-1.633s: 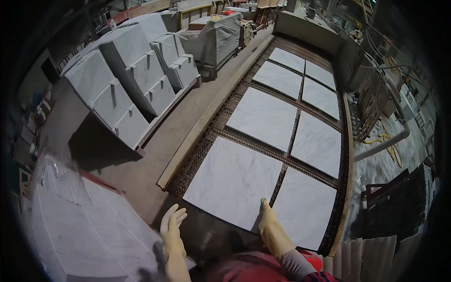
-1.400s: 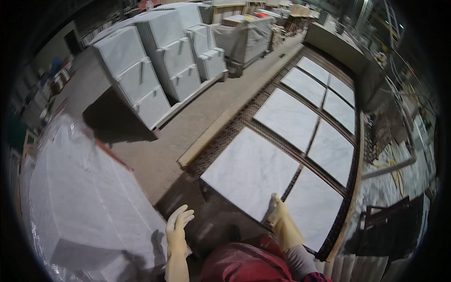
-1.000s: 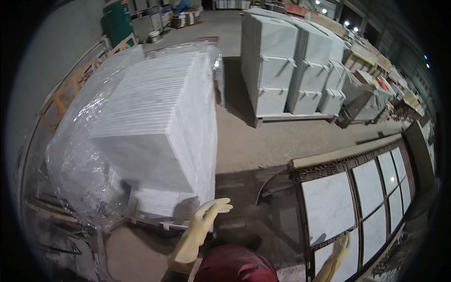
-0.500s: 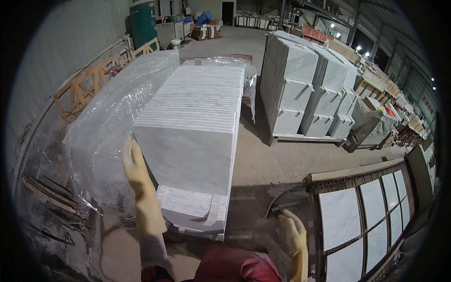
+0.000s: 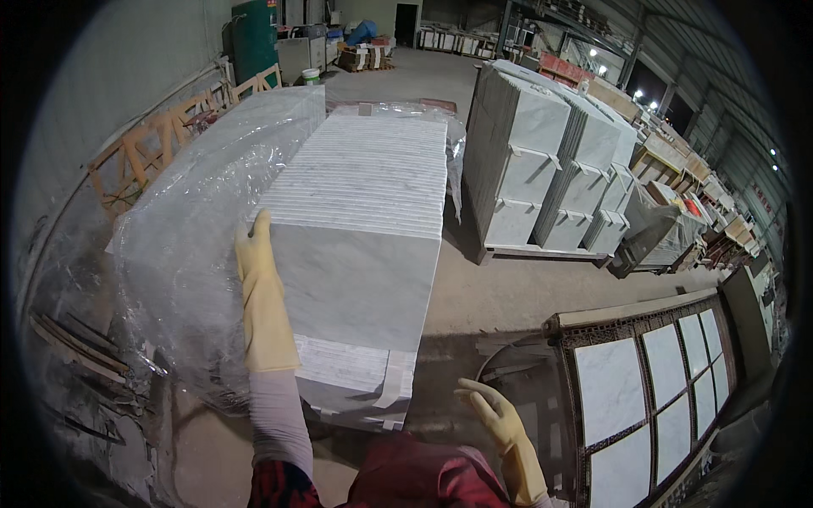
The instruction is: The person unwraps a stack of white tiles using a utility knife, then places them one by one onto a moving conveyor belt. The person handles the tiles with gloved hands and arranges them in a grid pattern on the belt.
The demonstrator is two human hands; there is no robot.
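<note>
A stack of grey-white marble tiles (image 5: pixel 364 169) stands on edge before me, its front tile (image 5: pixel 351 284) facing me with a broad smooth face. My left hand (image 5: pixel 258 262), in a cream rubber glove, is at that tile's upper left corner, fingers closed about the edge; part of them is hidden. My right hand (image 5: pixel 495 415), gloved the same way, hangs in the air right of the stack's near end, fingers apart and holding nothing. Below the front tile, a lower row of tiles (image 5: pixel 339 364) shows, with a pale strap (image 5: pixel 392 381) at its right end.
Clear plastic film (image 5: pixel 186 254) wraps another stack close on the left. Behind it leans a wooden frame (image 5: pixel 152 152). Bundled tiles (image 5: pixel 533 161) stand on a pallet at the far right. White tiles (image 5: pixel 610 389) lie in a dark rack at the near right.
My left hand has moved up and right to the front tile's upper corner. My right hand has come left toward the stack, its fingers spreading. The view has shifted slightly.
</note>
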